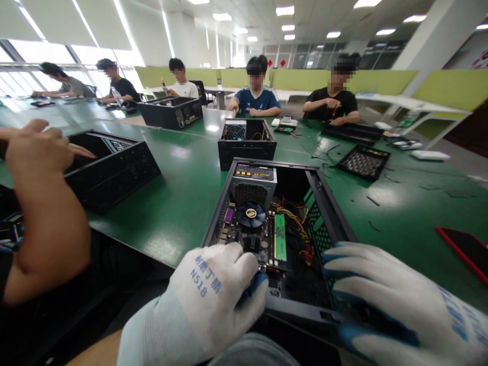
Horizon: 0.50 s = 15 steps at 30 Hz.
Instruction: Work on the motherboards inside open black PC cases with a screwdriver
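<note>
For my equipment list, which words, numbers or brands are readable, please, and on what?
"N518": left glove.
"耐磨丁" and an unclear fourth character: same glove.
Right glove: blue print, too blurred to read.
Fan hub: yellow lettering, too small.
Power supply label: too small.

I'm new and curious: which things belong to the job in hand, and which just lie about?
In the job: open computer case, with power supply, fan, green memory stick and wires inside.
Seemingly lying about: red-edged object, black panel.
</note>
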### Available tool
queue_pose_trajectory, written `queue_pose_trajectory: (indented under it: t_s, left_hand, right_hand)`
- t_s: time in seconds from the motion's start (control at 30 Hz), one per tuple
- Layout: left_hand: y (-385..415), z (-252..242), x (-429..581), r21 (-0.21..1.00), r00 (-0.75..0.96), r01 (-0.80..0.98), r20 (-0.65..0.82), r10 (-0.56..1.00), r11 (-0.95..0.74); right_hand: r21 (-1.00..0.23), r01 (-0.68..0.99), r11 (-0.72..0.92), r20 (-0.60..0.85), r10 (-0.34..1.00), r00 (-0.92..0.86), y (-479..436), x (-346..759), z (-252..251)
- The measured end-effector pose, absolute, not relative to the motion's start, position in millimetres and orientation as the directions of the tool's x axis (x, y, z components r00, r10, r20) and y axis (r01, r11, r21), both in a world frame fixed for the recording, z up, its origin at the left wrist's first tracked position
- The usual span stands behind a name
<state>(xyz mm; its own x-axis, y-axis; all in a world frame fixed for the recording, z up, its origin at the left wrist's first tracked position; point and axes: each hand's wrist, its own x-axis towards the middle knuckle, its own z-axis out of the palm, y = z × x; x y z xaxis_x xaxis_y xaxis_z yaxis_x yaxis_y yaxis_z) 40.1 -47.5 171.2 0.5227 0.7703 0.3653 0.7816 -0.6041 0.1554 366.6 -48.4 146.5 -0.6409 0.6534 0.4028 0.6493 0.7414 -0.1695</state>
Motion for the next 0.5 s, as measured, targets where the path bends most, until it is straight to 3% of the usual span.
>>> queue_pose_trajectory:
  t_s: [0.23,0.37,0.5]
  left_hand:
    - [-46,169,41,0.171,0.514,0.782,0.367,0.775,-0.599]
    - [-46,169,41,0.155,0.513,0.786,0.378,0.771,-0.599]
    - [-47,173,42,0.178,0.502,0.798,0.333,0.798,-0.576]
  right_hand:
    - [-0.083,0.668,0.739,0.259,0.664,-0.702,41,296,163]
    - [0.222,0.596,0.772,-0.117,0.628,-0.769,80,252,174]
    - [0.295,0.52,0.802,-0.307,0.595,-0.743,94,216,173]
